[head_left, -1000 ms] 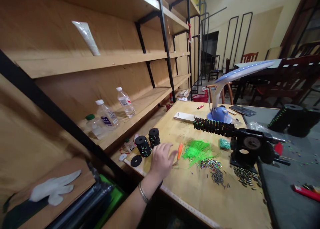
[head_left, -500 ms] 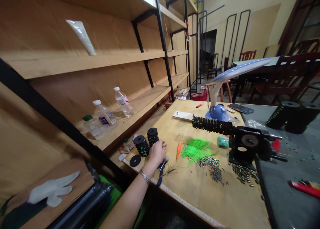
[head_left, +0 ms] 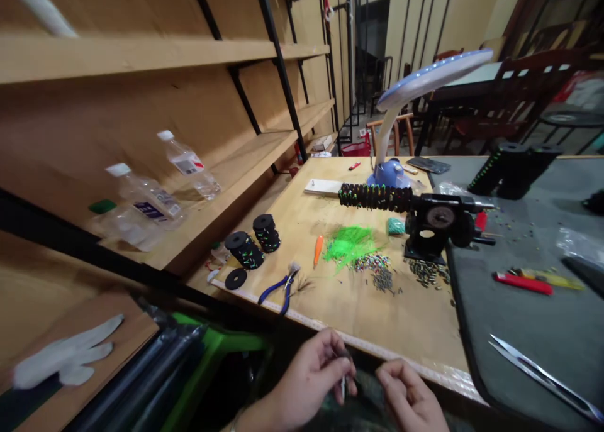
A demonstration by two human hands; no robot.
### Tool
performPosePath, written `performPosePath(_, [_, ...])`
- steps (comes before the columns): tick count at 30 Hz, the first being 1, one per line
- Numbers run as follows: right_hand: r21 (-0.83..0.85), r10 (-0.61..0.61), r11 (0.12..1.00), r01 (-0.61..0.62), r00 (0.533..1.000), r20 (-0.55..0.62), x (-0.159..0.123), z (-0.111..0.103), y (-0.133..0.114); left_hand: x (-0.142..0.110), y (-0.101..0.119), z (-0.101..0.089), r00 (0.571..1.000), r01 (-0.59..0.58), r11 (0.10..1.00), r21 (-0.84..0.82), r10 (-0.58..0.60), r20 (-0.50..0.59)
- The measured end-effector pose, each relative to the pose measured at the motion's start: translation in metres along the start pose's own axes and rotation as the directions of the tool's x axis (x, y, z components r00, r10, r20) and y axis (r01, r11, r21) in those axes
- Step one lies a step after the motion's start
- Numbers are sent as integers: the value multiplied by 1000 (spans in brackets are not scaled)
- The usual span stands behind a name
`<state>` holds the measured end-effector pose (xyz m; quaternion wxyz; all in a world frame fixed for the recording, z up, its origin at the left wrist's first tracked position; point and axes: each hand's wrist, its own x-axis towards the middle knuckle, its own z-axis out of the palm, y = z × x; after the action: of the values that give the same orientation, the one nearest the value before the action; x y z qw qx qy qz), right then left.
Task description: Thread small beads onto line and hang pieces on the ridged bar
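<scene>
My left hand (head_left: 311, 376), at the table's front edge, has its fingertips pinched on a small thing with a pale tip, too blurred to name. Just to its right, my right hand (head_left: 411, 395) has thumb and fingers pressed together; whatever they hold, if anything, is hidden. Blue-handled pliers (head_left: 286, 293) lie near the front edge, jaws pointing away. Beyond the hands are an orange-handled tool (head_left: 318, 249), a pile of green strands (head_left: 348, 243), coloured beads (head_left: 372, 262) and small grey pieces (head_left: 383, 281). Two black spools (head_left: 244, 251) wound with lures or flies stand left, beside a black disc (head_left: 236, 278).
A black vise-like device (head_left: 427, 224) carries a wound black roll (head_left: 375, 196). Behind it stands a blue lamp (head_left: 389, 173). On the grey mat (head_left: 504, 315) lie tweezers (head_left: 542, 375) and a red cutter (head_left: 523, 282). Shelving with bottles (head_left: 153, 202) borders the left.
My left hand has drawn back from beside the spools to the front edge, uncovering the pliers. My right hand has come into view. The camera has tilted down and turned right.
</scene>
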<state>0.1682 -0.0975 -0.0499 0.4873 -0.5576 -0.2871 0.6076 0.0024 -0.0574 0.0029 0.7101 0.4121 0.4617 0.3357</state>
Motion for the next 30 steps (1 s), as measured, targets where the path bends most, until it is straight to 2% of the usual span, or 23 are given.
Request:
performPosePath(3, [-17, -12, 1000, 14, 995, 101, -7, 1, -8, 0, -32, 14, 996, 86, 994, -71, -86, 2])
performPosePath(6, [-3, -37, 999, 38, 990, 138, -9, 2, -9, 2, -44, 16, 996, 88, 994, -72, -90, -23])
performPosePath(15, [-10, -64, 998, 66, 986, 151, -8, 0, 5, -1, -43, 19, 998, 67, 996, 54, -66, -11])
performPosePath(19, [-92, -95, 990, 105, 989, 113, -8, 1, 2, -2, -45, 22, 998, 25, 993, 120, -18, -59])
performPosePath(26, [-268, -145, 949, 164, 985, 90, -4, -2, 10, -2, -49, 22, 994, -61, 962, 267, 81, -67])
performPosePath(30, [-299, -163, 937, 180, 983, 81, -4, -2, 9, -1, -51, 22, 990, -81, 947, 311, 113, -88])
